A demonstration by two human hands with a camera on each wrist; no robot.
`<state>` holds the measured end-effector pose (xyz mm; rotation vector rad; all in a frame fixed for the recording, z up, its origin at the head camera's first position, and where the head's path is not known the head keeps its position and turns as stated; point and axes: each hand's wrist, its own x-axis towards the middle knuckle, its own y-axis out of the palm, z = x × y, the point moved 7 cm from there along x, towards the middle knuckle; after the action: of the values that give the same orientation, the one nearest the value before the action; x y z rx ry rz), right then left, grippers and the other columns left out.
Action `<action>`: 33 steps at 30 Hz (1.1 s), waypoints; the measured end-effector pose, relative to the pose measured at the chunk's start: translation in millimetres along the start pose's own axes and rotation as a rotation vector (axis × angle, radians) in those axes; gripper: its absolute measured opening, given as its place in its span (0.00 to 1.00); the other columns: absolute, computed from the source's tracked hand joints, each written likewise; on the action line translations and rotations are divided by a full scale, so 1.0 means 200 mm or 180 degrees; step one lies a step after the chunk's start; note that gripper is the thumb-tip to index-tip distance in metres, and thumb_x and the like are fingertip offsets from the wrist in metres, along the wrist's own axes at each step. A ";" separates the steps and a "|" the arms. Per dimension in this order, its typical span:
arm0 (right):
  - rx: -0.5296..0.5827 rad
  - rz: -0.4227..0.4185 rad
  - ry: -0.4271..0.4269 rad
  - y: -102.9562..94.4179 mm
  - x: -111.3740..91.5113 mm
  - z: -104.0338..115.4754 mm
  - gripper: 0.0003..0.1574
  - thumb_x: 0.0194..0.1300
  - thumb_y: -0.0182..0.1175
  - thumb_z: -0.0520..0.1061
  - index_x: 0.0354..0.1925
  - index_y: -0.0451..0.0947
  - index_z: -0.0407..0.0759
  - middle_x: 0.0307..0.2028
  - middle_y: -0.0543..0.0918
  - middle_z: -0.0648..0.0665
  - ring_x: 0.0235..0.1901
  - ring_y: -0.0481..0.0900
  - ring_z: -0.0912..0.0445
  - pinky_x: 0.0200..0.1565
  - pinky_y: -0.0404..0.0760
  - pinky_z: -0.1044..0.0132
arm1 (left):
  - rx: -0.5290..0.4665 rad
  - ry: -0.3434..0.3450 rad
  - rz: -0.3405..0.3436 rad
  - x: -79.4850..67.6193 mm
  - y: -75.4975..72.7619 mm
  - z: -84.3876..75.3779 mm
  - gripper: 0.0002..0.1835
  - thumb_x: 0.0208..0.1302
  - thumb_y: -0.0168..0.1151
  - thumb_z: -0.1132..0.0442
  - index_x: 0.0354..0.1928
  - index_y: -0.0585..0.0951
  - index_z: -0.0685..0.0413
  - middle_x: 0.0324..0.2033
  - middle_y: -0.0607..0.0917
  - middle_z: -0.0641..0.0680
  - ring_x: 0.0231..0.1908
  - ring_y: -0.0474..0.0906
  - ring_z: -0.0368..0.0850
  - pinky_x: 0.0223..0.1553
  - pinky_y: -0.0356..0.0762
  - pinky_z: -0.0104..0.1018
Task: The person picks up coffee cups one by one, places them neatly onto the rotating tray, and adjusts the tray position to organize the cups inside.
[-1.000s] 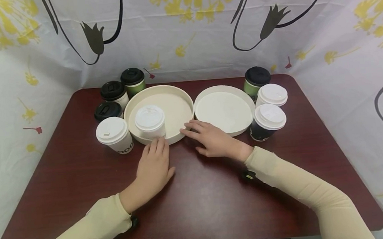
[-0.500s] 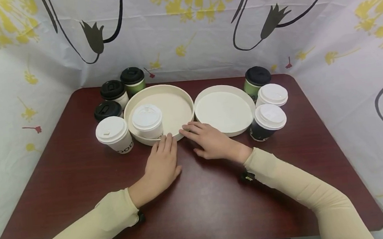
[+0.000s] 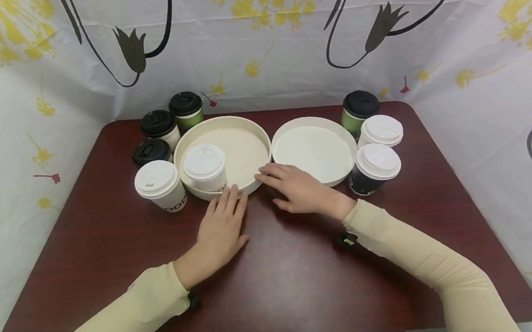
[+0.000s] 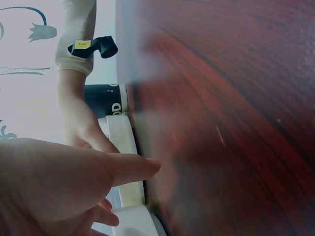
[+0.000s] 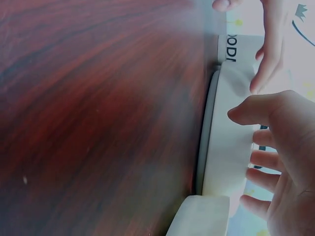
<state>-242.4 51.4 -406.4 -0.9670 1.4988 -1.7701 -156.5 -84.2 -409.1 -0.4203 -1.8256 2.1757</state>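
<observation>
In the head view, my left hand (image 3: 221,229) lies with its fingers extended at the front rim of the larger cream round tray (image 3: 249,136). Just beyond those fingertips a white-lidded paper cup (image 3: 205,165) stands upright inside that tray, on its left side. My right hand (image 3: 303,189) has its fingers spread at the front, where the larger tray meets the smaller white round tray (image 3: 314,154). Neither hand grips anything. The left wrist view shows my left thumb (image 4: 135,167) over the tabletop; in the right wrist view my right fingers (image 5: 266,160) are beside the tray wall (image 5: 226,147).
Left of the larger tray stand a white-lidded cup (image 3: 161,187) and several black-lidded cups, including a green one (image 3: 188,115) at the back. Right of the smaller tray are a green black-lidded cup (image 3: 360,111) and two white-lidded cups, the nearer one dark (image 3: 374,170). Patterned cloth (image 3: 259,78) hangs behind the table.
The cup in the larger tray has shifted slightly left. My left hand has moved a little right along the front rim. My right hand and both trays have stayed nearly in place.
</observation>
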 end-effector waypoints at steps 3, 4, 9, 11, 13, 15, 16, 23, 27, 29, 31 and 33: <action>0.0026 0.0016 0.0030 0.00 0.00 -0.02 0.45 0.61 0.66 0.49 0.73 0.62 0.46 0.71 0.68 0.40 0.72 0.64 0.47 0.72 0.66 0.50 | -0.0059 -0.0019 0.0027 -0.01 0.01 0.01 0.53 0.56 0.69 0.39 0.76 0.57 0.57 0.75 0.57 0.65 0.76 0.54 0.59 0.72 0.62 0.51; 0.0040 0.0027 0.0033 0.00 0.00 -0.02 0.45 0.62 0.66 0.49 0.73 0.62 0.46 0.71 0.68 0.40 0.73 0.64 0.47 0.72 0.65 0.50 | -0.0083 -0.0028 0.0039 -0.01 0.01 0.02 0.53 0.56 0.69 0.39 0.76 0.57 0.56 0.75 0.57 0.66 0.76 0.54 0.60 0.72 0.62 0.52; 0.0046 0.0036 0.0022 -0.01 0.01 -0.05 0.44 0.62 0.65 0.49 0.73 0.62 0.45 0.71 0.68 0.39 0.72 0.64 0.46 0.71 0.66 0.50 | -0.0234 -0.0067 0.0133 -0.02 0.00 0.06 0.53 0.54 0.70 0.38 0.76 0.58 0.55 0.75 0.57 0.68 0.76 0.53 0.62 0.72 0.61 0.54; 0.0037 0.0005 0.0043 -0.01 0.01 -0.07 0.44 0.62 0.65 0.49 0.73 0.63 0.45 0.70 0.68 0.39 0.72 0.65 0.46 0.71 0.66 0.50 | -0.0283 -0.0092 0.0203 -0.02 -0.01 0.07 0.54 0.54 0.70 0.37 0.76 0.58 0.55 0.75 0.57 0.68 0.76 0.53 0.63 0.72 0.61 0.54; 0.0038 -0.0008 0.0067 -0.01 0.01 -0.08 0.44 0.62 0.66 0.48 0.73 0.63 0.45 0.70 0.68 0.39 0.72 0.65 0.46 0.71 0.66 0.50 | -0.0310 -0.0127 0.0297 -0.03 0.00 0.09 0.54 0.55 0.69 0.37 0.76 0.57 0.55 0.75 0.56 0.69 0.76 0.52 0.63 0.72 0.60 0.55; 0.0056 -0.0006 0.0063 -0.01 0.01 -0.08 0.44 0.61 0.66 0.48 0.73 0.63 0.45 0.70 0.68 0.39 0.72 0.65 0.46 0.71 0.66 0.50 | -0.0328 -0.0160 0.0371 -0.03 0.00 0.10 0.54 0.55 0.68 0.36 0.76 0.56 0.55 0.75 0.56 0.70 0.76 0.52 0.64 0.72 0.61 0.55; 0.0073 -0.0003 0.0047 -0.01 0.01 -0.08 0.44 0.61 0.66 0.48 0.73 0.63 0.45 0.70 0.69 0.39 0.72 0.65 0.46 0.71 0.66 0.50 | -0.0337 -0.0177 0.0397 -0.03 0.00 0.11 0.54 0.56 0.68 0.36 0.76 0.56 0.56 0.74 0.55 0.70 0.76 0.52 0.65 0.72 0.61 0.56; 0.0061 0.0035 -0.0037 0.01 0.01 -0.04 0.45 0.61 0.65 0.48 0.74 0.61 0.45 0.70 0.68 0.39 0.73 0.63 0.44 0.73 0.64 0.50 | -0.0386 -0.0229 0.0398 -0.04 -0.03 0.10 0.54 0.57 0.67 0.36 0.76 0.56 0.58 0.74 0.58 0.71 0.75 0.53 0.66 0.71 0.61 0.57; 0.0015 0.0049 -0.0020 0.01 0.01 -0.02 0.46 0.61 0.65 0.48 0.74 0.61 0.47 0.70 0.68 0.40 0.73 0.63 0.45 0.73 0.63 0.50 | -0.0411 -0.0130 0.0313 -0.03 -0.04 0.07 0.54 0.57 0.67 0.36 0.75 0.57 0.60 0.74 0.59 0.68 0.75 0.55 0.64 0.71 0.62 0.57; 0.0003 0.0045 -0.0025 0.01 0.01 -0.01 0.46 0.61 0.66 0.48 0.74 0.61 0.47 0.70 0.69 0.40 0.73 0.63 0.44 0.73 0.63 0.49 | -0.0418 -0.0092 0.0281 -0.02 -0.04 0.05 0.54 0.57 0.67 0.37 0.75 0.56 0.60 0.74 0.59 0.67 0.75 0.56 0.64 0.71 0.62 0.58; -0.0015 0.0042 -0.0040 0.01 0.01 0.01 0.46 0.60 0.66 0.48 0.74 0.61 0.47 0.69 0.70 0.40 0.72 0.64 0.44 0.73 0.64 0.49 | -0.0416 -0.0083 0.0268 -0.02 -0.05 0.04 0.54 0.56 0.68 0.37 0.76 0.56 0.60 0.74 0.59 0.67 0.75 0.56 0.64 0.71 0.61 0.58; -0.0042 0.0047 -0.0054 0.02 0.01 0.02 0.47 0.60 0.66 0.49 0.74 0.61 0.47 0.69 0.70 0.41 0.72 0.64 0.43 0.72 0.64 0.48 | -0.0409 -0.0087 0.0269 -0.01 -0.05 0.03 0.54 0.57 0.67 0.37 0.76 0.56 0.60 0.74 0.59 0.66 0.75 0.56 0.64 0.71 0.61 0.58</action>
<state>-240.5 46.8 -408.8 -0.9730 1.5051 -1.7395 -156.5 -89.6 -398.3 -0.5058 -2.0044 2.1348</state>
